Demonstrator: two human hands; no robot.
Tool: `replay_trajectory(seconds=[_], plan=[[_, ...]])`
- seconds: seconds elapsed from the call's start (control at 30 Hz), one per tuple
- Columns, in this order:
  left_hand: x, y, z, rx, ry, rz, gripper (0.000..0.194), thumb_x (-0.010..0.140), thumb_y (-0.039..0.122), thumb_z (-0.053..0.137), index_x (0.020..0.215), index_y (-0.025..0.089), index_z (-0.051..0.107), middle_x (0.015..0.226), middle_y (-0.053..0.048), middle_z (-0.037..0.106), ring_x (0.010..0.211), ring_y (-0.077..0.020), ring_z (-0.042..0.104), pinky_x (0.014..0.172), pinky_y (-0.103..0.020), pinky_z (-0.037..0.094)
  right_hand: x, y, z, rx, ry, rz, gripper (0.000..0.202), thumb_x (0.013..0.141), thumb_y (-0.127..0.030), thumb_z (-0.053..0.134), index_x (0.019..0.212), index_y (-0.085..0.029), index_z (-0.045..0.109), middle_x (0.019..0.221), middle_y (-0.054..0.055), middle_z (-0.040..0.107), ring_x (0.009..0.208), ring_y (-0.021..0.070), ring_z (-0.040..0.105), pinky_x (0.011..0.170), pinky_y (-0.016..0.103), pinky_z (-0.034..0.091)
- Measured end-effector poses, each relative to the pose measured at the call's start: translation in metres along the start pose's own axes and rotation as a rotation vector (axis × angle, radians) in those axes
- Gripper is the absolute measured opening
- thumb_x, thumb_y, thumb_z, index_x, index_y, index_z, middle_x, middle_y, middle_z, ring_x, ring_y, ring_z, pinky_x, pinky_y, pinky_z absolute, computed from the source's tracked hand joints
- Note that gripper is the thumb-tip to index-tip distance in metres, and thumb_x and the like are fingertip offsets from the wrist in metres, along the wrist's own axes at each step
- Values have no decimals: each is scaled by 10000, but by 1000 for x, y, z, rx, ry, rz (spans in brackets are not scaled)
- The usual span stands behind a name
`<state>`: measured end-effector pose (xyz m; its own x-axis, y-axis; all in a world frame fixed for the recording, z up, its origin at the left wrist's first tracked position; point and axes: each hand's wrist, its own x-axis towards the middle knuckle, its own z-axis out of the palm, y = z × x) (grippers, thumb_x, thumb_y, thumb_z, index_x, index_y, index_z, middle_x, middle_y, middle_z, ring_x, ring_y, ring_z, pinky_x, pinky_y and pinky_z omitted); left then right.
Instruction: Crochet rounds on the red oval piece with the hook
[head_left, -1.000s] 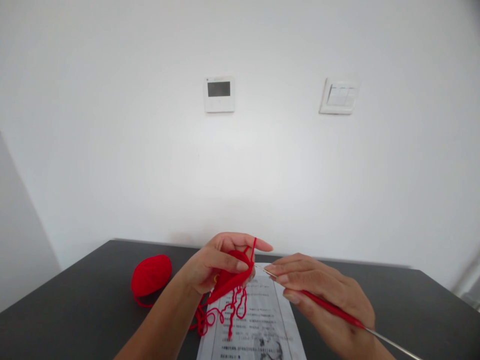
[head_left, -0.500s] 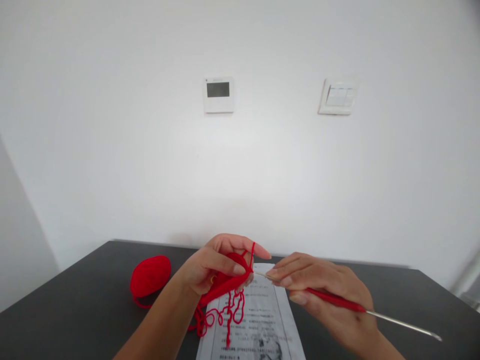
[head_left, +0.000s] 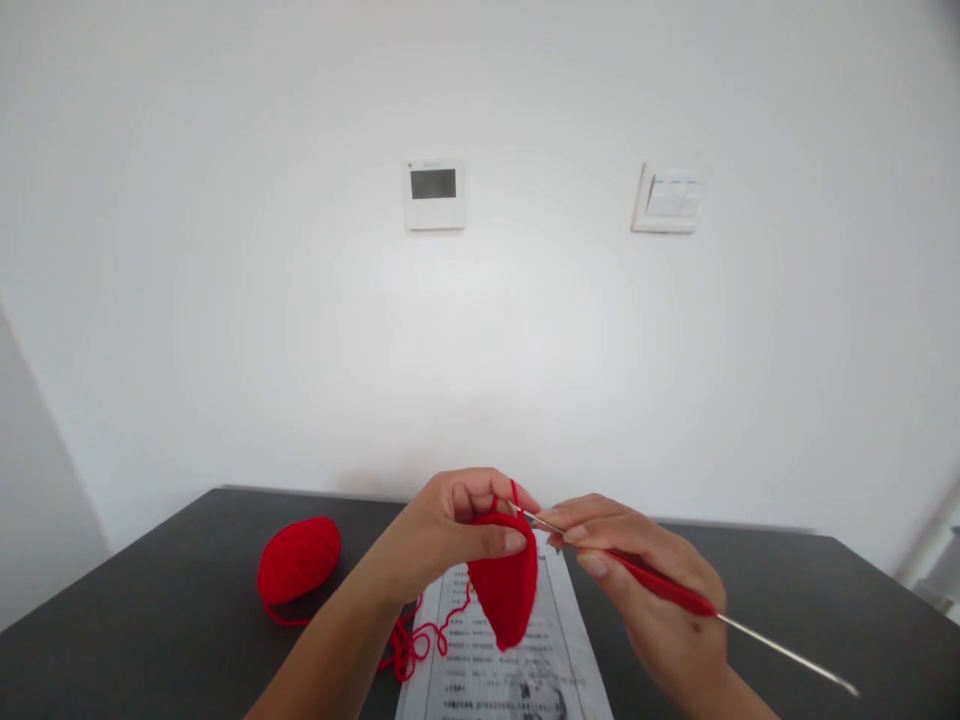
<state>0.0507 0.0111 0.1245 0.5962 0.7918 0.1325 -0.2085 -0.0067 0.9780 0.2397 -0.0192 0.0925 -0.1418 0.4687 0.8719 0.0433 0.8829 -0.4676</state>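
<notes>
My left hand pinches the upper edge of a red crocheted piece, which hangs down with its narrow end lowest. A strand of red yarn runs over the left index finger. In my right hand is a crochet hook with a red grip, held like a pencil. Its thin metal tip meets the yarn beside the left fingertip, at the top of the piece. The hook's other metal end sticks out to the lower right.
A ball of red yarn lies on the dark table at the left. Loose red yarn curls over a printed sheet below my hands. The white wall behind carries a thermostat and a light switch.
The crocheted piece has swung from lying sideways in my left hand to hanging down. The hook's tip has risen to the yarn at the left index finger, and my right hand has shifted slightly left.
</notes>
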Motion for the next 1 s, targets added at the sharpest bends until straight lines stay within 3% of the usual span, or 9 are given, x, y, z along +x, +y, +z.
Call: replay_trajectory(seconds=[0.13, 0.3, 0.47, 0.67, 1.0], plan=[[0, 2, 6, 43, 40, 7, 212, 659, 185, 746, 859, 160, 681, 682, 10, 662, 582, -85, 563, 594, -208, 413, 4, -2, -3, -264, -99, -171, 228, 823, -53, 582, 969, -216, 651, 1065, 76, 690, 989, 204, 640, 819, 326, 551], [0, -1, 9, 124, 85, -16, 337, 679, 190, 719, 1009, 174, 657, 775, -13, 688, 680, -117, 602, 683, -254, 435, 11, -1, -5, -348, -186, -260, 176, 864, -87, 538, 969, -188, 637, 991, 90, 706, 955, 190, 652, 800, 311, 560], [1, -3, 9, 191, 138, -18, 412, 693, 195, 696, 1096, 186, 610, 752, 5, 654, 670, -117, 585, 667, -259, 421, 12, 0, -6, -338, -213, -224, 152, 872, -104, 535, 947, -174, 648, 965, 97, 704, 923, 185, 657, 767, 299, 566], [1, -2, 10, 213, 207, 101, 298, 715, 177, 646, 1013, 187, 631, 756, 24, 585, 665, -93, 529, 630, -228, 392, 11, 1, -10, -305, -149, -127, 166, 840, -70, 557, 901, -186, 658, 928, 71, 715, 873, 173, 669, 742, 282, 567], [0, 1, 11, 239, 238, 101, 281, 693, 149, 622, 971, 183, 627, 707, 43, 518, 601, -79, 479, 572, -218, 354, 10, 3, -15, -144, -100, 28, 132, 854, -133, 584, 878, -224, 676, 919, 58, 734, 858, 190, 699, 719, 295, 581]])
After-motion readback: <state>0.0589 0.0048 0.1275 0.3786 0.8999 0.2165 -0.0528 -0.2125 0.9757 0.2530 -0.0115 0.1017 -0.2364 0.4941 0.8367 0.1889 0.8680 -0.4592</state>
